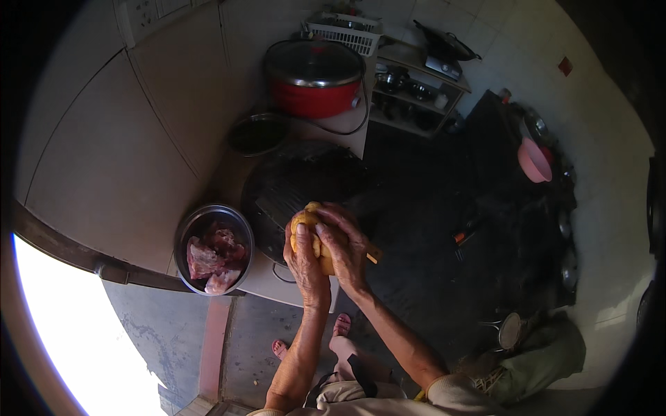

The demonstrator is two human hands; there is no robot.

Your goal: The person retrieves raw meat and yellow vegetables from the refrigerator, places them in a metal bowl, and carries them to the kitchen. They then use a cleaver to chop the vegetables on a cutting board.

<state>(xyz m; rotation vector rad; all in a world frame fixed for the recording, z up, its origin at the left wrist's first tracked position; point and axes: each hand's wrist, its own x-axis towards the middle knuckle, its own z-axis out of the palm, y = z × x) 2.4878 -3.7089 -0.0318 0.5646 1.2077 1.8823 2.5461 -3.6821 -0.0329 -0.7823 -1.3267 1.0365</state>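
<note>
My left hand (307,260) and my right hand (346,247) are both closed around a lumpy yellow piece of food (307,239), whose exact kind I cannot tell. They hold it above the near edge of a dark round board (312,171). On the board lies the dark blade of a cleaver (276,208), partly hidden by my hands; a wooden handle (374,254) shows just right of my right hand. Left of the board, a metal bowl (181,260) holds several pieces of raw meat (208,257).
Behind the board stand a bowl of dark green contents (258,134) and a red electric pot (315,96) with a glass lid and a cord. A white plastic basket (354,39) and shelves (416,99) are farther back. A pink basin (534,161) is at the right.
</note>
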